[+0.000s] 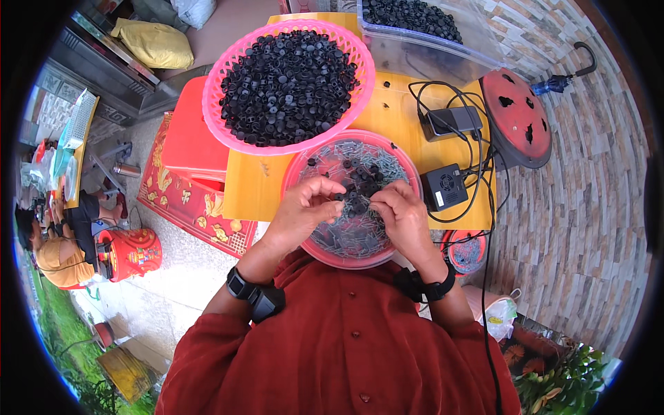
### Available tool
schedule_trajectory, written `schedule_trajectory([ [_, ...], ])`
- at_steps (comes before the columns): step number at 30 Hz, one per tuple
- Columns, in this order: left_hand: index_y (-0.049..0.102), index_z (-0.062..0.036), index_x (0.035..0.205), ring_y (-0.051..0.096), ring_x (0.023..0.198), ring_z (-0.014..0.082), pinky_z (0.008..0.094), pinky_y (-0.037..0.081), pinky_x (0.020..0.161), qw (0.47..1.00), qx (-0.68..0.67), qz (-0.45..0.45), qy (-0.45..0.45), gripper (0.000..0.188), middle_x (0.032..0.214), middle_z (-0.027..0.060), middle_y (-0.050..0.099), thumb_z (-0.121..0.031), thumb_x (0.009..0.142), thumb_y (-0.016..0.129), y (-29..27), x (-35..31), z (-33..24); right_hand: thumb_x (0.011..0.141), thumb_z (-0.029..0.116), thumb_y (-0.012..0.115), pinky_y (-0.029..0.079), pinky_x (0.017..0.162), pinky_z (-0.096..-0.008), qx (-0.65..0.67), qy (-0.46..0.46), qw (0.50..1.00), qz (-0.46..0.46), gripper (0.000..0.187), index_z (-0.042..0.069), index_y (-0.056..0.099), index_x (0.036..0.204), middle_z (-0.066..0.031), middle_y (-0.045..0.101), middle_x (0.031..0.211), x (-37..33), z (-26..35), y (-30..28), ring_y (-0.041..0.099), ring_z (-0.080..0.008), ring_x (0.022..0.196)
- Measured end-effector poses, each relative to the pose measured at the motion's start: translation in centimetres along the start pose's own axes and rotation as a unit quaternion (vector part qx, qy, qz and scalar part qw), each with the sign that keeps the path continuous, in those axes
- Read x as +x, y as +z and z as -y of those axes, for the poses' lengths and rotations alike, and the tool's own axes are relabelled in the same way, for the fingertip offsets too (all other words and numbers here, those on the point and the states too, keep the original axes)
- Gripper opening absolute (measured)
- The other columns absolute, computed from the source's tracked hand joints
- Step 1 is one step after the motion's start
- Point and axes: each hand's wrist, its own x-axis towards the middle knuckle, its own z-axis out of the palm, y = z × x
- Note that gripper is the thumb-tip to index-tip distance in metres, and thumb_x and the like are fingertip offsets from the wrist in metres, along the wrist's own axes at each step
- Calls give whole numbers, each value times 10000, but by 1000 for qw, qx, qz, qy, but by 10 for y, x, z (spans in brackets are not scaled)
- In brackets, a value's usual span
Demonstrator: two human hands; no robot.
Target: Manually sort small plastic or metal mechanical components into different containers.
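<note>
The left hand [299, 213] pinches a black cap [339, 196] over the bowl [349, 261] of pins [335, 238]. The right hand [409, 221], fingertips nearly together, hovers beside it, its hold unclear.

Fisheye head view, facing steeply down.
It looks from close above the shirt [332, 346], hands [294, 216] and basin [349, 261], with the table [394, 121] beyond and the wall [574, 242] curving rightward.

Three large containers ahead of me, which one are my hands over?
The round pink bowl nearest you. Mostly thin grey pieces fill it, whereas the pink basket and clear bin beyond it hold small black pieces.
</note>
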Motion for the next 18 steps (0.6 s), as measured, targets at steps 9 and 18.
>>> schedule_trajectory([
  [9,587,-19,989,519,692,32,182,431,611,998,52,1,46,215,837,-8,587,14,779,621,19,2,2,809,-30,587,435,535,-187,385,229,894,-15,80,15,601,873,-23,592,736,-7,-1,-7,556,-73,623],
  [18,584,-1,972,551,719,41,187,472,585,996,67,12,48,177,836,10,595,3,797,609,34,8,-1,874,103,545,442,538,-191,511,260,819,-3,80,32,541,838,-38,591,798,-6,0,-9,573,-83,649],
])
